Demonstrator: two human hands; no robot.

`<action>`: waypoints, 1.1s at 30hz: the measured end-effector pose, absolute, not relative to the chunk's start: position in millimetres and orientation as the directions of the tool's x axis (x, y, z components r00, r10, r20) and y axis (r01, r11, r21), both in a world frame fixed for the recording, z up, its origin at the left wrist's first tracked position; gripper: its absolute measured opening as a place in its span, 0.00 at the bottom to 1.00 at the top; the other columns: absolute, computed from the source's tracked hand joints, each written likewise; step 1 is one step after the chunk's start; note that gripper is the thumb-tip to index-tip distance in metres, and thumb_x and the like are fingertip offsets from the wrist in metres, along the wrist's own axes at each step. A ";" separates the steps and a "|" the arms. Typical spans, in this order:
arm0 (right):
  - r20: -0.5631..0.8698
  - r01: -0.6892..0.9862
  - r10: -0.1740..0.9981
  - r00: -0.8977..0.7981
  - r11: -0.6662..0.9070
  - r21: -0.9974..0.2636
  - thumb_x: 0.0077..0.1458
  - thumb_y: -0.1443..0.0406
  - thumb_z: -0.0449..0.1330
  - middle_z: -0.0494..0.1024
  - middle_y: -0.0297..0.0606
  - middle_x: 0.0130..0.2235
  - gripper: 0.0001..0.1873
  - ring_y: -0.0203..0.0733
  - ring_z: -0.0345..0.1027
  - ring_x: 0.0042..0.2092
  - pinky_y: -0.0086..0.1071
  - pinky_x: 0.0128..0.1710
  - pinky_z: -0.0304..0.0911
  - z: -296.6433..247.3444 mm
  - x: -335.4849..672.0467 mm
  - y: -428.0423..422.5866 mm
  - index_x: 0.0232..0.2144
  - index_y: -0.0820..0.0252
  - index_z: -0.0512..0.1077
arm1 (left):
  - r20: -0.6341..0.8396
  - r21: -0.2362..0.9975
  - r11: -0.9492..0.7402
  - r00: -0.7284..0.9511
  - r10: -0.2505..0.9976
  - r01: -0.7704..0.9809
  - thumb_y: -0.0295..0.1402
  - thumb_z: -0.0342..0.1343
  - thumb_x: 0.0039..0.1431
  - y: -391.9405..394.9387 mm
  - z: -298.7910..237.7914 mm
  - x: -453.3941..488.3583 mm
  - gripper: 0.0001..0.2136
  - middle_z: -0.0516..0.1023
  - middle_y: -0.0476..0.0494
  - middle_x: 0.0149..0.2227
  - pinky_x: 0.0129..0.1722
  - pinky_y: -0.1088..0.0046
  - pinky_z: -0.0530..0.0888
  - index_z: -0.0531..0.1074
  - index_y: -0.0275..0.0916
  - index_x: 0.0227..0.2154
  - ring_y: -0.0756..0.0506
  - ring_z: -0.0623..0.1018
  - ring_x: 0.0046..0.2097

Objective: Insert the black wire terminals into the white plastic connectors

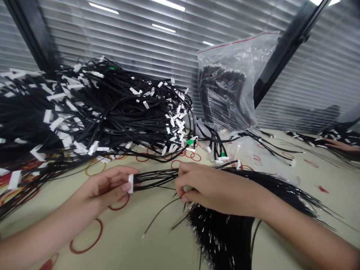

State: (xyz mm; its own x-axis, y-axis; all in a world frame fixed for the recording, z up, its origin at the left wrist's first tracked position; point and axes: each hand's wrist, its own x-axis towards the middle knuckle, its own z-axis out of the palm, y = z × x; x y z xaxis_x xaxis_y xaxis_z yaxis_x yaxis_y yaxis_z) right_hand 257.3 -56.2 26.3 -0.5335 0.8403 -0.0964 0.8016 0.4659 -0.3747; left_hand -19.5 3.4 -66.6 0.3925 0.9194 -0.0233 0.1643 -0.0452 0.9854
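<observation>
Left hand [105, 185] is nearly closed, pinching a white connector [131, 183] between thumb and fingertips, at the end of a run of black wires [157, 178]. The wires pass rightward to the right hand [213, 187], which curls over them with fingers bent down and has hold of them; something pale shows under those fingers, too hidden to identify. Beyond the right hand the wires join a dense black bundle [219, 232] that fans out toward the lower right, its metal-tipped ends catching the light, and a few loose strands [157, 215] stray out below the gap between the hands. All of this sits over a cream table [126, 243], with red rubber bands [86, 236] lying on it near the left hand. Farther forward, a large heap of wires [112, 108] with white connectors spreads across the left side, a green connector [190, 142] at its right edge. Just beside the heap, a clear plastic bag [225, 90] with a red-lined top stands with coiled black wires inside. At the far right, a co-worker's hand [340, 145] lies beside another wire pile [337, 135], and slatted blinds [140, 41] fill the background
</observation>
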 end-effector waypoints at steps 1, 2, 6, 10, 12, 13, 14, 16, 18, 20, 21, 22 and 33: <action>-0.070 0.798 0.843 -0.533 0.472 -0.375 0.57 0.77 0.61 0.72 0.34 0.37 0.10 0.35 0.70 0.38 0.29 0.36 0.63 27.9 259.0 -57.1 0.28 0.59 0.73 | -0.020 0.986 -0.047 0.386 0.922 0.162 0.45 0.66 0.55 3.3 -65.4 -18.8 0.17 0.84 0.47 0.38 0.40 0.77 0.74 0.78 0.47 0.46 0.46 0.80 0.42; -0.052 0.791 0.843 -0.536 0.479 -0.382 0.57 0.76 0.61 0.72 0.34 0.38 0.10 0.36 0.70 0.39 0.29 0.38 0.64 29.3 260.4 -58.0 0.28 0.59 0.73 | -0.021 0.986 -0.044 0.383 0.923 0.160 0.44 0.66 0.55 2.8 -63.2 -17.7 0.17 0.84 0.48 0.37 0.39 0.77 0.74 0.78 0.47 0.46 0.46 0.80 0.41; 0.015 0.740 0.825 -0.565 0.514 -0.432 0.56 0.76 0.62 0.73 0.34 0.43 0.11 0.37 0.71 0.43 0.30 0.42 0.65 28.2 258.2 -63.5 0.38 0.56 0.74 | -0.044 0.986 -0.020 0.371 0.928 0.167 0.41 0.68 0.50 -3.2 -46.5 -9.9 0.15 0.83 0.49 0.33 0.34 0.78 0.73 0.79 0.44 0.41 0.48 0.79 0.36; -0.070 0.708 0.730 -0.679 0.627 -0.327 0.58 0.77 0.57 0.74 0.38 0.42 0.10 0.42 0.69 0.45 0.33 0.43 0.63 16.6 238.9 -72.2 0.40 0.62 0.73 | -0.055 0.982 -0.016 0.368 0.928 0.188 0.38 0.67 0.46 -10.6 -31.3 -4.2 0.14 0.75 0.55 0.22 0.26 0.79 0.68 0.79 0.42 0.37 0.51 0.71 0.25; -0.144 0.680 0.668 -0.730 0.690 -0.248 0.56 0.80 0.54 0.75 0.40 0.39 0.11 0.43 0.68 0.42 0.33 0.40 0.61 11.3 229.1 -75.1 0.36 0.66 0.73 | -0.050 0.981 -0.027 0.384 0.922 0.191 0.38 0.65 0.47 -12.1 -28.8 -3.7 0.13 0.72 0.57 0.20 0.24 0.79 0.66 0.78 0.42 0.37 0.52 0.68 0.23; -0.167 0.662 0.642 -0.749 0.711 -0.235 0.55 0.81 0.54 0.75 0.40 0.38 0.11 0.42 0.68 0.41 0.33 0.39 0.61 10.1 226.0 -75.7 0.35 0.67 0.73 | -0.057 0.980 -0.022 0.392 0.918 0.196 0.38 0.65 0.48 -12.3 -28.6 -3.8 0.13 0.72 0.56 0.21 0.25 0.79 0.66 0.78 0.41 0.37 0.52 0.68 0.23; -0.180 0.652 0.628 -0.758 0.720 -0.238 0.55 0.82 0.54 0.75 0.40 0.37 0.11 0.41 0.67 0.40 0.32 0.39 0.61 10.0 224.4 -75.9 0.34 0.68 0.73 | -0.063 0.980 -0.019 0.399 0.915 0.197 0.38 0.65 0.48 -12.1 -28.9 -4.0 0.14 0.73 0.55 0.22 0.26 0.79 0.67 0.78 0.41 0.38 0.51 0.70 0.25; -0.181 0.671 0.649 -0.739 0.687 -0.279 0.58 0.80 0.54 0.75 0.40 0.37 0.10 0.40 0.67 0.41 0.31 0.39 0.60 13.6 226.0 -75.4 0.35 0.68 0.74 | -0.074 0.981 -0.008 0.418 0.906 0.192 0.38 0.66 0.48 -11.3 -30.5 -4.5 0.15 0.76 0.52 0.25 0.27 0.78 0.68 0.78 0.40 0.39 0.50 0.72 0.27; -0.220 0.693 0.667 -0.712 0.617 -0.374 0.60 0.73 0.60 0.75 0.37 0.40 0.05 0.39 0.68 0.43 0.30 0.39 0.61 19.7 231.6 -75.3 0.39 0.64 0.75 | -0.075 0.985 -0.004 0.446 0.892 0.173 0.38 0.66 0.49 -10.7 -33.7 -5.3 0.14 0.75 0.52 0.25 0.27 0.79 0.67 0.77 0.40 0.39 0.50 0.72 0.28; -0.309 0.712 0.657 -0.688 0.528 -0.463 0.55 0.67 0.69 0.75 0.34 0.42 0.13 0.39 0.69 0.45 0.28 0.38 0.61 24.1 236.7 -77.2 0.44 0.59 0.75 | -0.067 0.988 -0.006 0.467 0.882 0.152 0.38 0.65 0.53 -10.3 -38.9 -7.0 0.13 0.75 0.52 0.26 0.28 0.79 0.67 0.76 0.40 0.41 0.50 0.72 0.28; -0.347 0.719 0.643 -0.682 0.503 -0.480 0.53 0.66 0.71 0.75 0.33 0.42 0.15 0.39 0.70 0.44 0.27 0.37 0.61 24.7 237.9 -78.9 0.44 0.57 0.76 | -0.062 0.989 -0.008 0.470 0.880 0.147 0.38 0.65 0.55 -10.2 -42.1 -8.3 0.13 0.75 0.52 0.28 0.29 0.79 0.67 0.76 0.41 0.42 0.50 0.72 0.30; -0.364 0.720 0.633 -0.683 0.502 -0.479 0.52 0.68 0.71 0.75 0.32 0.41 0.12 0.38 0.70 0.44 0.27 0.37 0.61 24.2 238.2 -80.9 0.40 0.57 0.77 | -0.056 0.990 -0.013 0.472 0.880 0.141 0.38 0.64 0.57 -9.9 -45.4 -9.7 0.12 0.76 0.52 0.29 0.30 0.79 0.67 0.76 0.42 0.43 0.50 0.72 0.31; 0.059 0.609 0.918 -0.392 0.307 -0.731 0.58 0.76 0.61 0.73 0.26 0.26 0.09 0.28 0.62 0.27 0.24 0.27 0.54 -10.1 215.3 -69.0 0.28 0.61 0.72 | -0.093 0.985 0.017 0.441 0.892 0.173 0.37 0.68 0.50 -10.6 -36.1 -7.3 0.15 0.77 0.50 0.28 0.30 0.78 0.69 0.76 0.40 0.40 0.49 0.74 0.32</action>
State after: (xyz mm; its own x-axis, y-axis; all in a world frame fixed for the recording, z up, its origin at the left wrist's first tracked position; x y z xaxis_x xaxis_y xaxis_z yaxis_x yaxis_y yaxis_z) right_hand 215.3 -69.0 -10.1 -0.3918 0.9182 0.0590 0.6093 0.3069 -0.7311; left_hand -7.3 -10.6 -36.1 0.4415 0.8924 -0.0930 0.1731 0.0170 0.9848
